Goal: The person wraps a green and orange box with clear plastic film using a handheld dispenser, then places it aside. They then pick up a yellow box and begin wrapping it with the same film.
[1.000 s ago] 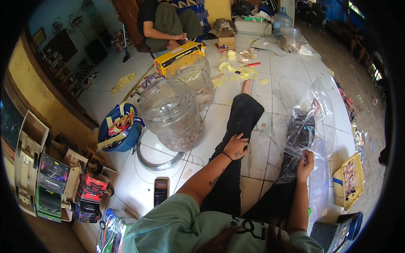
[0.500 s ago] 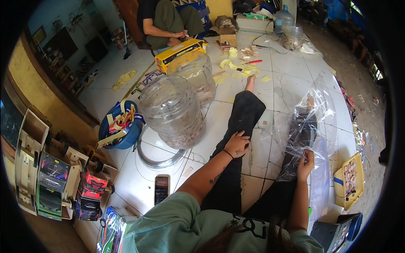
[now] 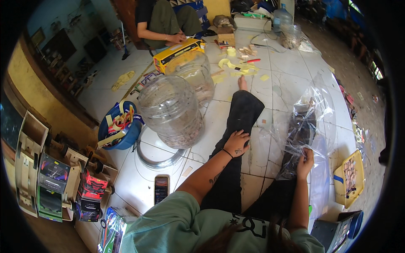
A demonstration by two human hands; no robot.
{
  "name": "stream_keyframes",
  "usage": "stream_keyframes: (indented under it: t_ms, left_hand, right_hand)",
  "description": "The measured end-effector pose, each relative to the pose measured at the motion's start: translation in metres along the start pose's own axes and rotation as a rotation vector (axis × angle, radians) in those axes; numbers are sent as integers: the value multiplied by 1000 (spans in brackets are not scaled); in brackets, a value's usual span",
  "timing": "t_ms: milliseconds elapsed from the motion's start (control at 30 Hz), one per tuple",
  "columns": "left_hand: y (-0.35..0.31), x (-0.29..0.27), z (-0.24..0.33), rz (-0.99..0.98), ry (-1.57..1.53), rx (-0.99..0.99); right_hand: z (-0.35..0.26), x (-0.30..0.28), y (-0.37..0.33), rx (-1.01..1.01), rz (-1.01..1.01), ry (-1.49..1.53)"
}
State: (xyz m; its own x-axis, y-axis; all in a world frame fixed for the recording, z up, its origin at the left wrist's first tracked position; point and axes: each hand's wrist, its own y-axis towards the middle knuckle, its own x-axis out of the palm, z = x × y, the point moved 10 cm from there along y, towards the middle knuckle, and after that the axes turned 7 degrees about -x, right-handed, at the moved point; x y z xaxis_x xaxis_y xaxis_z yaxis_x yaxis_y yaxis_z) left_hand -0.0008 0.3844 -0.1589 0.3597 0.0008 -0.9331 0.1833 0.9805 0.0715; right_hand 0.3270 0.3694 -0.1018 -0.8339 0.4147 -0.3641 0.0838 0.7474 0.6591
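Note:
My left hand point(image 3: 237, 143) rests flat on my left trouser leg, its fingers loosely stretched and nothing in them. Over my right leg lies a large clear plastic bag point(image 3: 314, 103), crinkled and see-through. With closed fingers, my right hand point(image 3: 304, 163) pinches the near edge of that bag beside my right knee. More clear plastic sheeting point(image 3: 319, 185) lies flat on the floor just right of that hand. Left of my legs stand two big clear plastic jars point(image 3: 168, 105), one behind the other, with small pieces inside.
A wire coil point(image 3: 157, 162) and a phone point(image 3: 161, 189) lie on the tiles. Wooden toy trucks point(image 3: 55, 173) and a blue bucket point(image 3: 126, 141) are at left, a yellow basket point(image 3: 356, 185) of small pieces at right. Beyond a yellow box point(image 3: 177, 55), another person point(image 3: 162, 25) sits.
My left foot has tilted slightly to the left. Both my hands keep nearly the same places. The other person's hands have shifted a little over the yellow box.

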Motion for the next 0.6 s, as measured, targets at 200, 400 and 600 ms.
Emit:
stream_keyframes:
  t_ms: [200,400,600]
  left_hand:
    - [3,-39,7,221,-159,56]
    - [31,-104,19,348,12,271]
    - [92,-179,3,411,225,221]
  right_hand:
    - [-2,0,1,6,-7,8]
    - [-8,-1,5,-2,-6,-42]
    - [-13,-4,7,-25,-3,-66]
